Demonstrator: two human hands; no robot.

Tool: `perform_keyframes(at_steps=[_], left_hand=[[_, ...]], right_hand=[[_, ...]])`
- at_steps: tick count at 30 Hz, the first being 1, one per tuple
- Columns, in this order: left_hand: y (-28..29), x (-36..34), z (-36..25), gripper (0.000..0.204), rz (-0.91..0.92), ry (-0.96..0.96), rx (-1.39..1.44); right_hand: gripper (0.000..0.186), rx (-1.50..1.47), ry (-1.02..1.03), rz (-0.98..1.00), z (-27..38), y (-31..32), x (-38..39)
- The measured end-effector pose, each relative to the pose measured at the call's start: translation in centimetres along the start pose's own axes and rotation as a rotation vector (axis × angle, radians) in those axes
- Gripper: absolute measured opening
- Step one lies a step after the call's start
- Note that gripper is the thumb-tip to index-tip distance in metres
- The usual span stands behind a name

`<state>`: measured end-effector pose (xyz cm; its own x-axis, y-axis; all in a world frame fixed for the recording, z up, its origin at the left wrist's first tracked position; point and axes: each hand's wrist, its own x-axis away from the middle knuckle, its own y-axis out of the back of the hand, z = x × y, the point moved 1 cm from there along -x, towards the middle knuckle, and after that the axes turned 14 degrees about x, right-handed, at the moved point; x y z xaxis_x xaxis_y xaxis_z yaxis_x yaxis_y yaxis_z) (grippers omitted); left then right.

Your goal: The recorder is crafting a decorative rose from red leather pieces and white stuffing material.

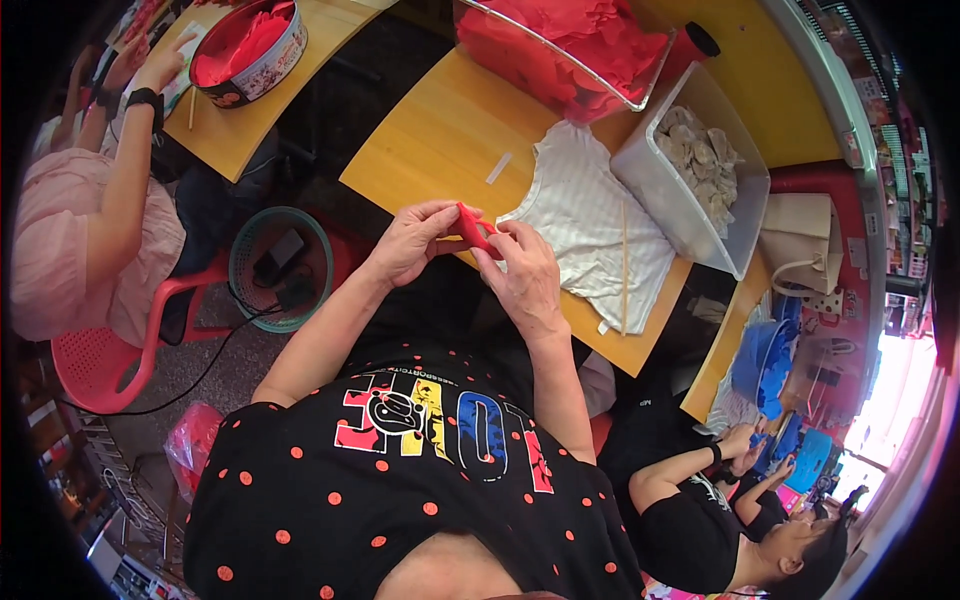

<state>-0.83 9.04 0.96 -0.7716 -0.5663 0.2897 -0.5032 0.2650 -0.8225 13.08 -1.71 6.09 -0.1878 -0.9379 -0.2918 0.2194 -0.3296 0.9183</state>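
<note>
A small folded piece of red cloth (470, 226) is held up between my two hands, above the near edge of a yellow wooden table (420, 130). My left hand (412, 242) pinches its left side. On the other side, the fingertips and thumb of my right hand (527, 275) grip it. The fingers hide part of the cloth. Just beyond my right hand, a white knitted garment (585, 215) lies flat on the table, with a thin wooden stick (624, 270) across it. A short white strip (499, 167) lies to its left.
Behind the garment stand a clear bin (548, 58) of red pieces and a translucent bin (650, 178) of beige pieces. A beige bag (797, 235) is at right. Left are a round tin (262, 75), a pink chair (95, 365) and a green basket (238, 265). People work on both sides.
</note>
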Motion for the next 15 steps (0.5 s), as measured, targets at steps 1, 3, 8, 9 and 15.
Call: perform_keyframes(at_steps=[1, 3, 8, 9, 15], left_hand=[[-0.1, 0.1, 0.0, 0.026, 0.000, 0.001, 0.000], [-0.3, 0.2, -0.1, 0.027, 0.008, 0.008, 0.056], [0.0, 0.0, -0.2, 0.027, 0.019, 0.010, -0.030], [0.0, 0.0, -0.3, 0.027, 0.011, 0.005, -0.086], [0.4, -0.2, -0.1, 0.025, -0.005, 0.018, -0.072]], right_hand=[[0.024, 0.000, -0.001, 0.000, 0.1, 0.0, 0.0], [0.023, -0.169, -0.116, -0.134, 0.1, 0.0, 0.0], [0.024, -0.087, 0.031, -0.109, 0.0, -0.2, -0.4], [0.024, -0.046, 0.067, -0.074, -0.1, -0.4, -0.4], [0.021, -0.310, -0.096, -0.069, -0.1, -1.3, 0.0]])
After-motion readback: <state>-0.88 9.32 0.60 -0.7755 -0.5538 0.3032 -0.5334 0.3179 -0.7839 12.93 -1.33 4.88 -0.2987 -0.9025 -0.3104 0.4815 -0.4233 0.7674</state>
